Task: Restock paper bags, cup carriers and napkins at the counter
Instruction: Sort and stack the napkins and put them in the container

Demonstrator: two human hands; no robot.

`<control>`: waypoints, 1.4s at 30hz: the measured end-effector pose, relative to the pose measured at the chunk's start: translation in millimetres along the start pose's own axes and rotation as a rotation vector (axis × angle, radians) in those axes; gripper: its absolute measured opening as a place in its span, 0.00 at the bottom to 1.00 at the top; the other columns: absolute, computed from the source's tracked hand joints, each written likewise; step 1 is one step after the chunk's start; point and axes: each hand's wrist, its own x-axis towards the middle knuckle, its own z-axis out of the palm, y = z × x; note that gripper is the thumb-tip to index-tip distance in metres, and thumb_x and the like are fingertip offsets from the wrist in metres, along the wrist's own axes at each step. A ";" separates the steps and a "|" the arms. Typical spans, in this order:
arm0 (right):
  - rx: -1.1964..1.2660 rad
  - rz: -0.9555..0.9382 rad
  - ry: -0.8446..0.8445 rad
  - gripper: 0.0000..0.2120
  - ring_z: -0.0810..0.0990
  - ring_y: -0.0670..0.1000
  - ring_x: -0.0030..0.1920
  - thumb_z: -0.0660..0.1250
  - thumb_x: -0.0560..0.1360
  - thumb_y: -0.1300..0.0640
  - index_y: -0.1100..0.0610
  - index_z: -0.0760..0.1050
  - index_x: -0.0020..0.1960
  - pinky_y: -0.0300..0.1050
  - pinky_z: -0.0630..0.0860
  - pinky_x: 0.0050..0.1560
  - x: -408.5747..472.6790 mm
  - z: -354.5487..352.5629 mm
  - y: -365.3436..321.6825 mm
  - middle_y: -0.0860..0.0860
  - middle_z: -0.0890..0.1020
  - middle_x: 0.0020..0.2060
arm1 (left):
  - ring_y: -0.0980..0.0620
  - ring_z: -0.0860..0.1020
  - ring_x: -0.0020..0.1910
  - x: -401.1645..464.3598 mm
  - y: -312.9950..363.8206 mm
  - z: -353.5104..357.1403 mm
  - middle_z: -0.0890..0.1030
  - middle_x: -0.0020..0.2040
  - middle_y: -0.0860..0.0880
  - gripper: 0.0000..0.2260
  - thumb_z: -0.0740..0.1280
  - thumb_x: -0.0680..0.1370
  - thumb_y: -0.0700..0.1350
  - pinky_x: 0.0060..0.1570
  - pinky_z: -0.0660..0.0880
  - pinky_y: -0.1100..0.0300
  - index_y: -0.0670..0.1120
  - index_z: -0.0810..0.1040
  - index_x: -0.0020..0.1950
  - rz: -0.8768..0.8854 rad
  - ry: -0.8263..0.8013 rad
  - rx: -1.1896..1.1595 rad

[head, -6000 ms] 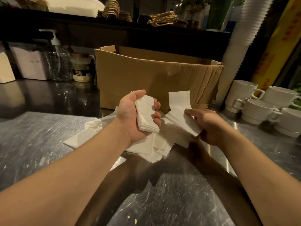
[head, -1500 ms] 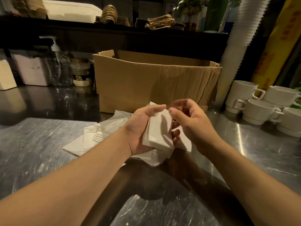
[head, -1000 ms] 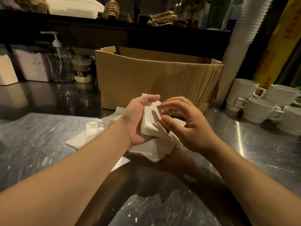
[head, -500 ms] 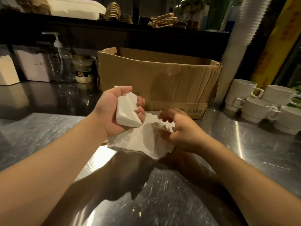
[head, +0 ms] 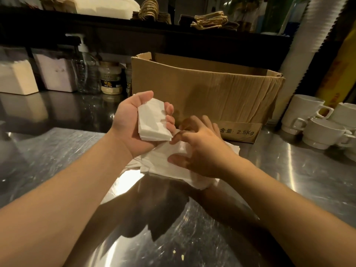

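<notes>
My left hand (head: 129,122) grips a neat stack of folded white napkins (head: 153,120), palm up, above the steel counter (head: 57,151). Just right of it, my right hand (head: 204,149) lies palm down on a loose pile of white napkins (head: 159,162), fingers spread and slightly bent; it looks blurred. The pile lies on the counter in front of an open cardboard box (head: 208,89). Part of the pile is hidden under my right hand.
White cups (head: 312,120) are stacked at the right. A tall stack of white paper cups (head: 300,45) rises behind the box. At the back left stand napkin holders (head: 17,78), a pump bottle (head: 84,70) and a jar (head: 110,78). Twine-handled items lie on the shelf (head: 210,20).
My left hand has lifted the napkin stack slightly and turned it flatter. My right hand has moved from pinching at the pile to lying spread over it.
</notes>
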 end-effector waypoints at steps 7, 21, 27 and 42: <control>-0.020 -0.105 0.018 0.24 0.64 0.48 0.65 0.66 0.75 0.32 0.38 0.75 0.69 0.53 0.57 0.66 -0.8 17.7 -3.0 0.41 0.74 0.67 | 0.50 0.75 0.39 2.7 -1.8 -1.2 0.78 0.46 0.45 0.19 0.64 0.78 0.54 0.44 0.73 0.58 0.44 0.73 0.63 0.006 0.022 0.003; 1.124 0.361 0.148 0.12 0.79 0.50 0.38 0.64 0.82 0.56 0.56 0.82 0.42 0.44 0.75 0.39 -9.9 -22.0 23.6 0.50 0.83 0.36 | 0.51 0.75 0.38 4.1 4.9 -5.7 0.77 0.46 0.47 0.19 0.62 0.78 0.56 0.40 0.77 0.59 0.45 0.72 0.62 0.063 -0.007 -0.050; 0.333 0.361 -0.001 0.09 0.73 0.51 0.68 0.72 0.77 0.51 0.43 0.78 0.57 0.54 0.76 0.66 -6.5 -5.8 47.7 0.46 0.79 0.60 | 0.51 0.75 0.37 6.4 3.3 -6.5 0.77 0.45 0.47 0.19 0.63 0.78 0.56 0.39 0.76 0.59 0.44 0.73 0.61 0.097 0.035 -0.101; 0.268 -0.074 -0.449 0.22 0.67 0.38 0.67 0.77 0.73 0.52 0.35 0.79 0.63 0.42 0.67 0.72 -17.7 -24.5 37.1 0.31 0.72 0.64 | 0.50 0.76 0.36 6.3 -5.3 -1.9 0.78 0.44 0.46 0.18 0.63 0.78 0.56 0.37 0.77 0.59 0.44 0.74 0.60 0.068 0.067 -0.047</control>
